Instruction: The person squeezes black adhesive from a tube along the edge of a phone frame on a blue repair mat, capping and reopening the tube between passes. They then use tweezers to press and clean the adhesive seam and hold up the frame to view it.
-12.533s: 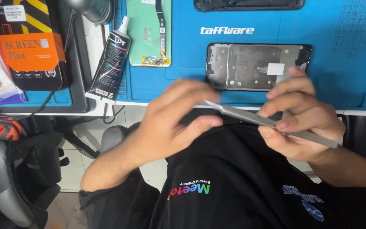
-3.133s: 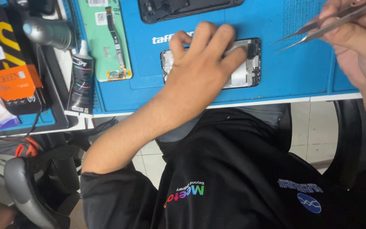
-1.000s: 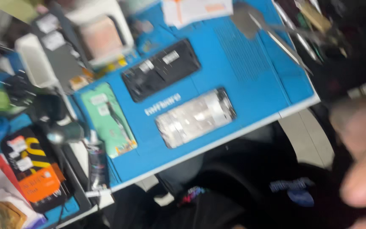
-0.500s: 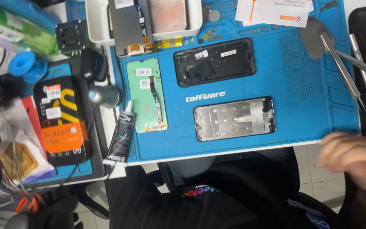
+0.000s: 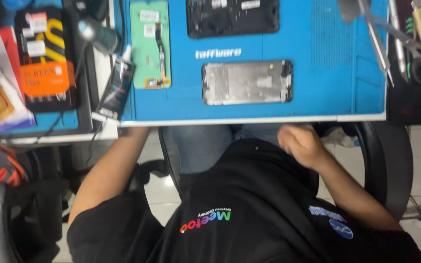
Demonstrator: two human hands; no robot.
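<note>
Hands are down low, under the front edge of the table [image 5: 249,120]. The right hand [image 5: 302,145] is curled into a loose fist in front of the black shirt [image 5: 249,204], just below the table edge. It holds nothing that can be seen. The left hand is hidden under the table, so whether it is open or closed cannot be told. Only the left forearm [image 5: 108,168] shows, reaching up to the edge.

On the table lies a blue mat [image 5: 317,73]. A silver phone frame [image 5: 247,82] lies flat on the mat near the front edge, above the right hand and apart from it. Behind the frame lies a black phone part [image 5: 232,17]. To the left of both lies a green board [image 5: 150,44] with a thin strip on it. A small black glue tube [image 5: 117,87] lies tilted at the left edge of the mat. Further left is a black and orange box [image 5: 45,58]. Tweezers [image 5: 377,41] lie at the right side of the mat, well apart from the right hand. A black chair [image 5: 391,165] shows behind the right arm.
</note>
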